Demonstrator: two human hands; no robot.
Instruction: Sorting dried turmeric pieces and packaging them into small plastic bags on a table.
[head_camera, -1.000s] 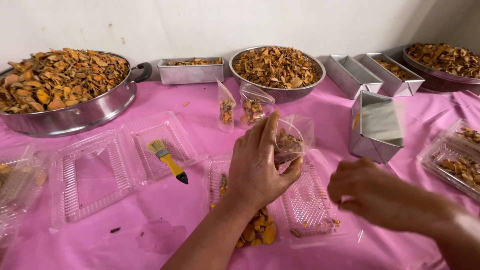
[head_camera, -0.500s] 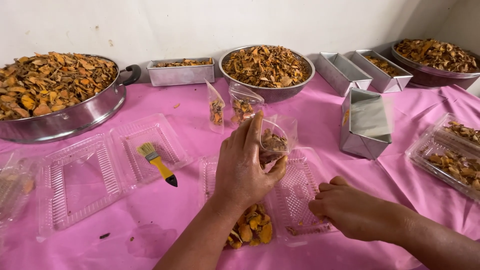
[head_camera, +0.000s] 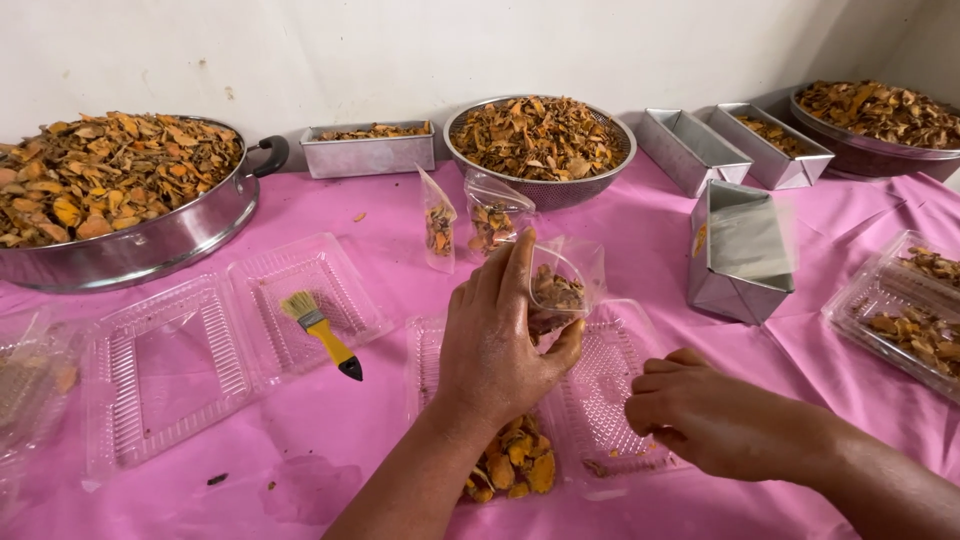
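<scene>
Small clear plastic bag (head_camera: 562, 285): soft, see-through, mouth open at the top, part-filled with brown-orange dried slices. Held upright above an open clear plastic clamshell box (head_camera: 600, 400), near the middle of the surface (head_camera: 380, 220).

Left hand (head_camera: 500, 340): fingers curled round the bag, thumb beneath, forefinger raised along its near side; closed on the bag.

Right hand (head_camera: 700, 410): lies low over the right half of the clamshell box, fingers bent inward and close together. Whether they pinch any slices cannot be told.

Heap of orange dried slices (head_camera: 510, 465): in the left half of the same clamshell box, just below the left wrist.

Two small filled bags (head_camera: 470, 225): standing upright behind the held bag, just beside each other.

Brush (head_camera: 322, 333): yellow handle, black tip, pale bristles; lying in a second open clamshell box (head_camera: 220, 340) to the left.

Large metal pan (head_camera: 130, 240): far left, heaped with dried slices, black handle at its right.

Round metal bowl (head_camera: 540, 140): back centre, heaped likewise.

Rectangular metal tins: one (head_camera: 368, 150) behind, left of the bowl; two (head_camera: 735, 145) to its right, side by side; one (head_camera: 742, 250) tipped on its side, nearer.

Further metal bowl (head_camera: 870, 125): back right corner, filled.

Clear box of slices (head_camera: 900, 310): right edge.

Surface covering: pink cloth.
</scene>
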